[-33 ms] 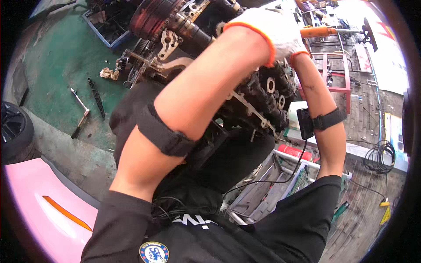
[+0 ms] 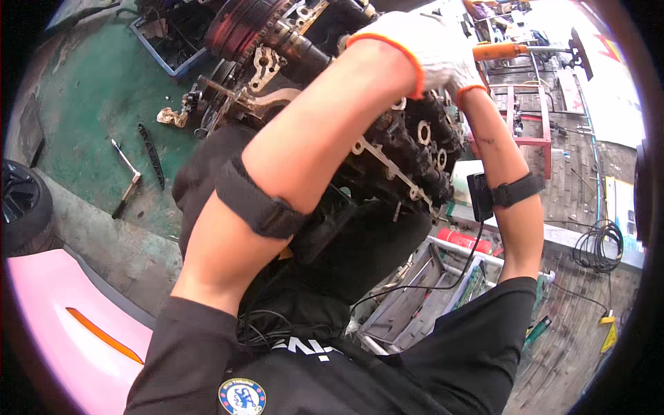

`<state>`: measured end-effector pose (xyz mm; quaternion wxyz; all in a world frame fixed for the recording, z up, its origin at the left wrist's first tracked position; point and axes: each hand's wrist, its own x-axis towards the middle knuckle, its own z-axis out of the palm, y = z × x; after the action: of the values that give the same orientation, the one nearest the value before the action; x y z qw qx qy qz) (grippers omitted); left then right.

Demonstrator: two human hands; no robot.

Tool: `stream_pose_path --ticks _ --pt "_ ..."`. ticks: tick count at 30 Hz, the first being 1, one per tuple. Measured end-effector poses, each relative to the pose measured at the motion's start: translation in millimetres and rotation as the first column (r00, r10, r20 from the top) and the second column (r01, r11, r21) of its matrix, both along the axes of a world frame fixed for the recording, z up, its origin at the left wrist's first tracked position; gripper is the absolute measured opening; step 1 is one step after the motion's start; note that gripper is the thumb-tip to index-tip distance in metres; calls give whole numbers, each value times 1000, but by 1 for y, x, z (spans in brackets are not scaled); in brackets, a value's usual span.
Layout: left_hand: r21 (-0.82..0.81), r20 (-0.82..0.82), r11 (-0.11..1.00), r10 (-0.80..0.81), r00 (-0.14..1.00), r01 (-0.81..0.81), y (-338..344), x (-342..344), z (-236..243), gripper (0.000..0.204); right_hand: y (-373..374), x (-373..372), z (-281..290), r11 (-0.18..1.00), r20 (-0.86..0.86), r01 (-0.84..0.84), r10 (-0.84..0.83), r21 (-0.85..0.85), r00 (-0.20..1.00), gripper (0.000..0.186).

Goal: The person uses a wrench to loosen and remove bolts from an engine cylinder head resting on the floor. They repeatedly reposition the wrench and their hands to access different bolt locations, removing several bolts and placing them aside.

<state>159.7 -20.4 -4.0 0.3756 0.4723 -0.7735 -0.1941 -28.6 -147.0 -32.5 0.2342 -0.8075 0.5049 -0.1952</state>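
Note:
Both my hands wear white knitted gloves with orange cuffs and meet above a dark, greasy engine (image 2: pixel 422 149). My left hand (image 2: pixel 404 45) reaches over the engine's upper part; its fingers are turned away, so I cannot see what they hold. Close beside it, my right hand (image 2: pixel 460 75) is partly covered by the left glove. From the right glove an orange-handled hammer (image 2: pixel 499 52) sticks out to the right, with a metal shaft and a dark crosswise head; the fingers around it are mostly hidden. A reddish-brown pulley-like wheel (image 2: pixel 238 31) sits at the engine's far left.
On the green floor at left lie a ratchet wrench (image 2: pixel 129 178), a black curved strip (image 2: pixel 151 155) and a blue crate (image 2: pixel 176 66) of parts. A pink car panel (image 2: pixel 69 311) and a tyre (image 2: pixel 28 207) flank me. At right are a metal-framed cart (image 2: pixel 401 297) and coiled cable (image 2: pixel 598 245).
My left forearm and glove have shifted slightly left and up. The right hand and the hammer have moved a little to the left.

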Motion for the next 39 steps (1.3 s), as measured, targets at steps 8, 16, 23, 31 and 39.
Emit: stream_pose_path --ticks 8,16,23,31,39 --pt "-84 1 976 -199 980 199 6 29 -7 41 67 3 41 983 -155 177 -184 -56 971 43" --pt "39 218 998 -47 975 39 65 63 34 39 107 15 21 880 -354 -45 -143 -474 924 26" --pt "180 396 980 8 918 -86 105 86 63 37 151 7 8 784 -325 -134 -90 -606 942 23" --pt "258 315 962 6 949 -92 98 72 39 40 193 -18 -3 683 -200 -142 -7 -716 980 15" --pt "37 302 985 149 942 -168 87 63 4 40 223 -58 3 775 200 98 37 -624 979 23"
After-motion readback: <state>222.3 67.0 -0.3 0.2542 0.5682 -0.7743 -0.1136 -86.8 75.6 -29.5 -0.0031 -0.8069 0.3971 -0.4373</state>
